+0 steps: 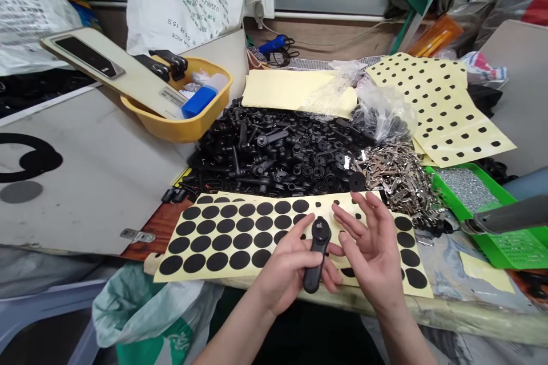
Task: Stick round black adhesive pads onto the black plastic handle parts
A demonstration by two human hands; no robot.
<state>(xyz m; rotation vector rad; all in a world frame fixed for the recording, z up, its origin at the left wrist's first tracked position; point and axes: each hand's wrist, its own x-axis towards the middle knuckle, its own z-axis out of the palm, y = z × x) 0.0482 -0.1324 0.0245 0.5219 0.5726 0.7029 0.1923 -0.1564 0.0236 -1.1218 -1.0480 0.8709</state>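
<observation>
My left hand (285, 268) is closed around a black plastic crank handle (315, 259). Its thumb presses on the shaft, and the round head with a small metallic spot at its centre faces up. To the right, my right hand (370, 245) has its fingers spread beside the handle. A black round disc (357, 181) shows just past its fingertips; whether it sticks to a finger or lies behind cannot be made out. Under both hands lies a yellow sheet of black round stickers (222, 225), several of them peeled away at the right.
Behind the sheet spreads a heap of black plastic parts (278, 151), with metal clips (396, 174) to its right. A green tray (466, 188) holds small shiny pieces. A yellow basket (175, 128) carries a phone (115, 71). Dotted yellow sheets (445, 108) lie at back right.
</observation>
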